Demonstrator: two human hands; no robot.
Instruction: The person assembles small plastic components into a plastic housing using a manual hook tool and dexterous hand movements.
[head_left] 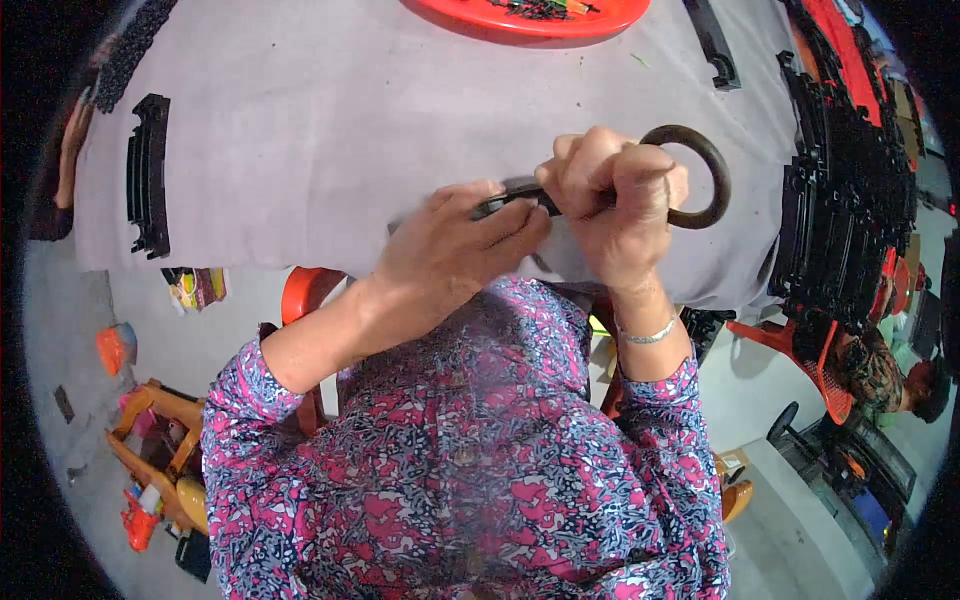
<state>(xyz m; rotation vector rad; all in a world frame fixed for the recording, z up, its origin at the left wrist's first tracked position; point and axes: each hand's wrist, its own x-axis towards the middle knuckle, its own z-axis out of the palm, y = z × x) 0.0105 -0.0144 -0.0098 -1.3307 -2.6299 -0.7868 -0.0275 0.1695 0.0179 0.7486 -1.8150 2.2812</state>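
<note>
My right hand (622,195), over the grey cloth near the table's front edge, is closed round a dark tool with a large ring handle (717,175). The ring sticks out on the right of the fist. The tool's working end is hidden, so I cannot tell its exact kind. To its left, my left hand (455,235) pinches a small black plastic piece (530,195) with its fingers. This piece reaches across to the right hand's fingers. Most of it is covered by both hands.
A red tray (540,28) with small dark bits lies at the far middle. Black plastic strips lie at the left (148,178) and far right (712,45). Many black parts (825,215) are heaped along the right edge. Another person's arm (72,150) shows at far left.
</note>
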